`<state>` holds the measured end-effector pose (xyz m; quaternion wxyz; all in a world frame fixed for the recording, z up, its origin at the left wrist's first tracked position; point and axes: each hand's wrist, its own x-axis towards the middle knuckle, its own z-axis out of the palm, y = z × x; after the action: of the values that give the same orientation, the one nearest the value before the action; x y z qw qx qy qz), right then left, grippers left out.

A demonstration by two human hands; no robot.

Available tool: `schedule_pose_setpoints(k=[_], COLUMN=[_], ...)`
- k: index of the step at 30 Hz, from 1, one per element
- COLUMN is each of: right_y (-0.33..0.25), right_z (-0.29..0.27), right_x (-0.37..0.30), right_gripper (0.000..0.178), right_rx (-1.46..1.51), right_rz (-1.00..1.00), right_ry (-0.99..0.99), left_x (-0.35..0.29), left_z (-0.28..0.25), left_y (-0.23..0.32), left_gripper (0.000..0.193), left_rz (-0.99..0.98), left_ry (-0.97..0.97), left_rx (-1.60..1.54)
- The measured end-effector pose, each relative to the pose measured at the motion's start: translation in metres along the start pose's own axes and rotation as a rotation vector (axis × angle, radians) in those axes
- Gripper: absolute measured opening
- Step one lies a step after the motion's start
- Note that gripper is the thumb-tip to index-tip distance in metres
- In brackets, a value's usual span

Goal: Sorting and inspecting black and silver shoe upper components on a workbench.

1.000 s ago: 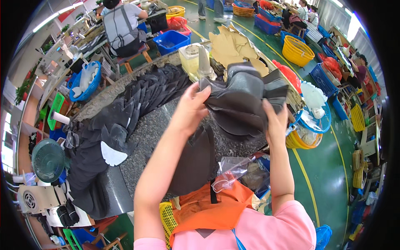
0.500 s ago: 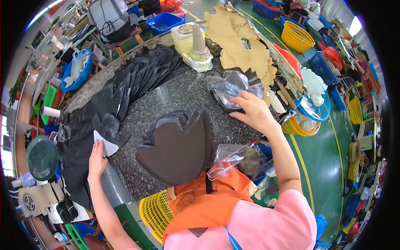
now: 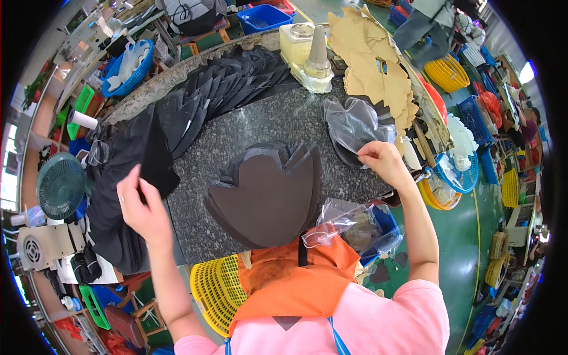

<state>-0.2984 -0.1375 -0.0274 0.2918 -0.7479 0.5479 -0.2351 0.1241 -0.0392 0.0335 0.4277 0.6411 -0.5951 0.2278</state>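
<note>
Flanking one brown stack (image 3: 266,195) on one speckled slab (image 3: 236,136) are two bare hands. The left hand (image 3: 145,213), its fingers loosely parted, is beside the black pieces (image 3: 198,112); whether it has hold of one I cannot tell. The right hand (image 3: 384,163) has thumb and forefinger drawn together at the edge of the grey stack (image 3: 358,124), at the slab's far right; whether a sheet is pinched there I cannot tell. So two stacks lie on the slab. Black pieces, too overlapped to count, crowd its left and far sides. One tub (image 3: 296,50) and one cone (image 3: 318,59) stand side by side at the far edge, and an uncountable tan pile (image 3: 378,71) lies beyond the grey stack. One clear bag (image 3: 337,222) lies between the brown stack and the right forearm. One fan (image 3: 61,182) stands at left; one yellow basket (image 3: 207,296) sits below the near edge
</note>
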Motion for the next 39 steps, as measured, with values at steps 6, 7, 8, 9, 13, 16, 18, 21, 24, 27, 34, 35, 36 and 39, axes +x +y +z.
schedule_pose_setpoints(k=[6, 7, 8, 9, 13, 16, 18, 21, 24, 27, 34, 35, 36, 39], right_y=[-0.013, -0.014, -0.016, -0.017, -0.024, -0.049, -0.048, -0.078, -0.094, -0.102, -0.096, -0.096, -0.098, -0.099], right_z=[-0.008, -0.012, -0.016, -0.022, -0.04, -0.025, 0.005, 0.036, 0.045, 0.046, 0.052, 0.059, 0.065, 0.066], right_x=[0.012, 0.013, 0.015, 0.018, 0.015, 0.006, 0.001, -0.01, -0.02, -0.026, -0.025, -0.026, -0.026, -0.026], right_gripper=[0.012, 0.013, 0.013, 0.013, 0.012, 0.012, 0.012, 0.012, 0.012, 0.009, 0.006, 0.006, 0.007, 0.007], right_rx=[0.01, -0.03, -0.032, 0.022, 0.328, 0.546, 0.663, 0.852, 0.851, 0.507, 0.917, 0.908, 0.898, 0.835], right_rz=[0.149, 0.133, 0.138, 0.19, 0.226, 0.221, 0.276, 0.163, 0.083, -0.207, 0.028, -0.027, -0.083, -0.036], right_ry=[-0.176, -0.219, -0.219, -0.235, -0.168, -0.313, -0.398, -0.428, -0.356, -0.2, -0.279, -0.256, -0.234, -0.176], left_x=[-0.1, -0.109, -0.115, -0.12, -0.115, -0.09, -0.073, -0.063, -0.059, -0.051, -0.047, -0.052, -0.056, -0.055], left_z=[0.002, 0.01, 0.012, 0.013, 0.013, 0.006, 0.014, 0.033, 0.046, 0.043, 0.058, 0.057, 0.056, 0.06], left_y=[0.119, 0.124, 0.122, 0.121, 0.114, 0.113, 0.119, 0.137, 0.14, 0.14, 0.141, 0.151, 0.155, 0.14], left_gripper=[0.031, 0.033, 0.033, 0.033, 0.041, 0.043, 0.043, 0.034, 0.025, 0.02, 0.013, 0.014, 0.015, 0.014], left_rz=[0.345, 0.362, 0.362, 0.381, 0.337, 0.202, 0.151, -0.063, -0.137, -0.097, -1.015, -0.902, -0.79, -0.66], left_ry=[-0.528, -0.622, -0.624, -0.628, -0.685, -0.806, -0.761, -0.712, -0.628, -0.686, -0.724, -0.677, -0.629, -0.592], left_rx=[-0.466, -0.438, -0.442, -0.402, -0.374, -0.47, -0.536, -0.638, -0.72, -0.638, -1.329, -1.304, -1.276, -0.979])
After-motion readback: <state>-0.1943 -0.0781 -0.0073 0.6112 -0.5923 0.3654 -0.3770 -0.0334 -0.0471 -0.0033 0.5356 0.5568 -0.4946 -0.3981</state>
